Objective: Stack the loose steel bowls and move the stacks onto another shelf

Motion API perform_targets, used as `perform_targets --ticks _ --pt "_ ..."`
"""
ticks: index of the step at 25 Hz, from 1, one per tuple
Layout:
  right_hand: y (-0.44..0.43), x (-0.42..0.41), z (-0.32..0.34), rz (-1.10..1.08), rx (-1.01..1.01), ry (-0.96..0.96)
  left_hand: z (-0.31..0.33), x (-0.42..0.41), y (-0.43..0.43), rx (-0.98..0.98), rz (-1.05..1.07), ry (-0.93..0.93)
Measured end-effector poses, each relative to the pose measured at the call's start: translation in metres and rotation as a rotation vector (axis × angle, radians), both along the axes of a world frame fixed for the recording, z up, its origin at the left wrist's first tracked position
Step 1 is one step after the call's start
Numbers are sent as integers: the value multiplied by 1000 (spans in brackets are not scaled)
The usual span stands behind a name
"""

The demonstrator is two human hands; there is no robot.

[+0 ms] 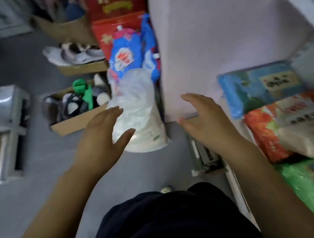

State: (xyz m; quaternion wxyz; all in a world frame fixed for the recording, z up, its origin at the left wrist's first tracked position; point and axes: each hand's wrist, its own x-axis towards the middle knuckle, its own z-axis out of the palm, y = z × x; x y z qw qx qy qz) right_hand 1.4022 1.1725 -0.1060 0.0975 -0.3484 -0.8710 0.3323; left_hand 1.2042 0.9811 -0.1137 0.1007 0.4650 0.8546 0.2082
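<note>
— What sits at the far left edge?

— A pale low cabinet [1, 111], blurred. Beside it the grey floor [42, 194] runs open toward the person's dark clothing [166, 227] at the bottom edge.

— And further in?

— A cardboard box [67, 128] full of shoes lies on the floor, with a second box of shoes [75, 53] behind it. The left hand [102, 134] hangs in the air in front of the near box's right corner, fingers straight and slightly spread, holding nothing.

— What is between the hands?

— A clear plastic bag [140, 121] of white stuff stands against the corner of a pale wall [210, 32]. A blue packet [125, 55] stands just behind the bag, and red cartons [115, 2] behind that. The left thumb overlaps the bag in view; whether it touches I cannot tell.

— The right hand?

— The right hand [204, 120] is also in the air, fingers spread and gently bent, empty, in front of the wall's lower edge. The two palms face each other with a gap between them.

— And the right side?

— Sacks crowd it: a blue sack [258, 89], an orange-and-white sack [293, 127] lying partly over it, and a green sack [312, 198] nearest.

— The steel bowls?

— I cannot tell where they are from this view.
</note>
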Motion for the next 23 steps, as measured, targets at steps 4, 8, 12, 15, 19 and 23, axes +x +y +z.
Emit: perform_targets --ticks 4,8,12,15,19,23 --pt "-18 -75 -8 277 -65 -93 -7 -15 -60 -21 298 -53" --pt "-25 -146 -15 470 -99 -134 -14 -24 -99 -58 540 -109" --pt "-31 -220 -21 692 -122 -154 -18 -41 -123 -82 742 -112" --pt "-33 -273 -16 846 -139 -188 -17 -49 -119 -43 898 -123" --pt "-51 -340 -15 1030 -74 -170 -20 -61 -121 62 1184 -141" --pt "-113 -383 -22 1197 -89 -153 -24 -54 -153 2 1280 -185"
